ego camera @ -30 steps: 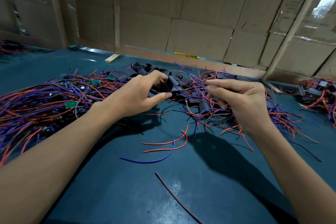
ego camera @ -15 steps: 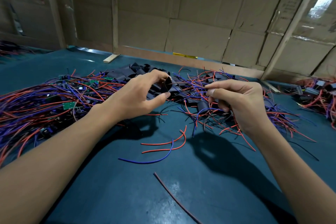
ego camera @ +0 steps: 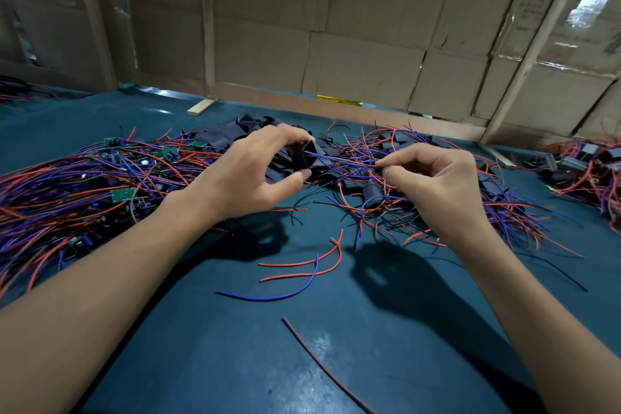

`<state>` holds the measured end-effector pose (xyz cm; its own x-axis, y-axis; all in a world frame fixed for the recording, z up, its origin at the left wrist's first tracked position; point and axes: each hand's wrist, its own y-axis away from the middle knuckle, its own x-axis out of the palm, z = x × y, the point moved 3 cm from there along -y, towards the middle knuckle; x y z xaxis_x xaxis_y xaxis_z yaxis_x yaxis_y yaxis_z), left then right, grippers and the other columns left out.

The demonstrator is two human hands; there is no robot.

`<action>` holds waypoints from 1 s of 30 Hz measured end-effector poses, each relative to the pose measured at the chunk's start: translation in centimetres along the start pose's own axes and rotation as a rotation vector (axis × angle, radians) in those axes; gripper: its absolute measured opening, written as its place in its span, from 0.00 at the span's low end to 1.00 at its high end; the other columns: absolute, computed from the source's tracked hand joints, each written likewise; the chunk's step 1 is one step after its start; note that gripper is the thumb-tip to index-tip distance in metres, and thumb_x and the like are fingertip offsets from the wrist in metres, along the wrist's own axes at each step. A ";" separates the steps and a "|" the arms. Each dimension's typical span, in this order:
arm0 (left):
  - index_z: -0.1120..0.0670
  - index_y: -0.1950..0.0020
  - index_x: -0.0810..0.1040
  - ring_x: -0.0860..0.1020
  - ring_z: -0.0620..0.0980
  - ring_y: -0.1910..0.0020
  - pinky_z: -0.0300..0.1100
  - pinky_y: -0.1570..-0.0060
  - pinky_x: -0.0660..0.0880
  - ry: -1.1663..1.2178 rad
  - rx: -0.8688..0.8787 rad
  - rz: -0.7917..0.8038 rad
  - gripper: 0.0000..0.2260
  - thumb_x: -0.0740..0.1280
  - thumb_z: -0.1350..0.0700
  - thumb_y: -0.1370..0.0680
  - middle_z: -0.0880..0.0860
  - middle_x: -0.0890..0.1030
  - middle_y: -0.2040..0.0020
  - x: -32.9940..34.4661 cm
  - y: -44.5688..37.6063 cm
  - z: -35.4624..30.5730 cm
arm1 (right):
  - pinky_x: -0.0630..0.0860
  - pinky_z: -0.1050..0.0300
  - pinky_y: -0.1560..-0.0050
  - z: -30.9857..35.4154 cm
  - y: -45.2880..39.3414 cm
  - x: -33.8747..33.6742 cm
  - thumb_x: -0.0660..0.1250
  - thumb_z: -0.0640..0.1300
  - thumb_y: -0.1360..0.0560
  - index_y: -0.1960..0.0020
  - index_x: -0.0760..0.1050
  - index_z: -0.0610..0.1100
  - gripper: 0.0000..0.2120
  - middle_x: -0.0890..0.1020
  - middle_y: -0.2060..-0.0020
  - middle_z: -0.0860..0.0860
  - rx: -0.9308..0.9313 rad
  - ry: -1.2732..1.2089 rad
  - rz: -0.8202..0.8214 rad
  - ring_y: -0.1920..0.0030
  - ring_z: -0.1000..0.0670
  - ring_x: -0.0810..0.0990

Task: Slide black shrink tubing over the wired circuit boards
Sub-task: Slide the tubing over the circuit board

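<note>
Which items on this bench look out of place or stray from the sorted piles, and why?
A few loose wire offcuts, red and blue, lie on the bare green mat in front of the hands, apart from the heaps. A single dark strand lies nearer still. None has a circuit board attached, so they look like scraps.

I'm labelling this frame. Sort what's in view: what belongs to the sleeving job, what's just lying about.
In the job:
left hand holding black tube
right hand pinching wire ends
tubing pile
wired boards

Lying about:
loose wires
wood scrap
cardboard wall
</note>
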<state>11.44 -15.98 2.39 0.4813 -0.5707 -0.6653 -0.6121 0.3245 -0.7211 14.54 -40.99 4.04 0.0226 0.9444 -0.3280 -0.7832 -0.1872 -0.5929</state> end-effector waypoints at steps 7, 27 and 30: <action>0.61 0.35 0.77 0.77 0.46 0.45 0.26 0.43 0.64 -0.010 0.024 -0.027 0.19 0.74 0.60 0.24 0.52 0.80 0.42 -0.3 0.0 -0.6 | 0.63 0.69 0.70 0.1 -0.1 -0.1 0.70 0.32 0.31 0.62 0.84 0.42 0.07 0.76 0.75 0.57 -0.008 0.047 -0.038 0.73 0.60 0.68; 0.57 0.37 0.81 0.78 0.60 0.50 0.56 0.53 0.73 -0.382 0.143 -0.089 0.17 0.70 0.51 0.23 0.53 0.83 0.46 -0.4 -0.2 -0.1 | 0.70 0.67 0.62 1.5 1.0 0.9 0.71 0.33 0.30 0.57 0.84 0.41 0.06 0.81 0.65 0.48 -0.288 0.288 -0.054 0.65 0.52 0.76; 0.56 0.38 0.82 0.78 0.60 0.50 0.55 0.53 0.72 -0.435 0.157 -0.104 0.17 0.70 0.51 0.23 0.52 0.83 0.47 -0.4 -0.2 -0.4 | 0.71 0.65 0.61 1.6 1.0 1.0 0.72 0.32 0.31 0.57 0.84 0.40 0.06 0.82 0.65 0.46 -0.307 0.306 -0.070 0.65 0.50 0.77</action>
<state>11.14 -16.10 2.93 0.7740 -0.2477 -0.5827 -0.4603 0.4118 -0.7865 12.77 -39.84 4.31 0.2882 0.8426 -0.4549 -0.5534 -0.2412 -0.7973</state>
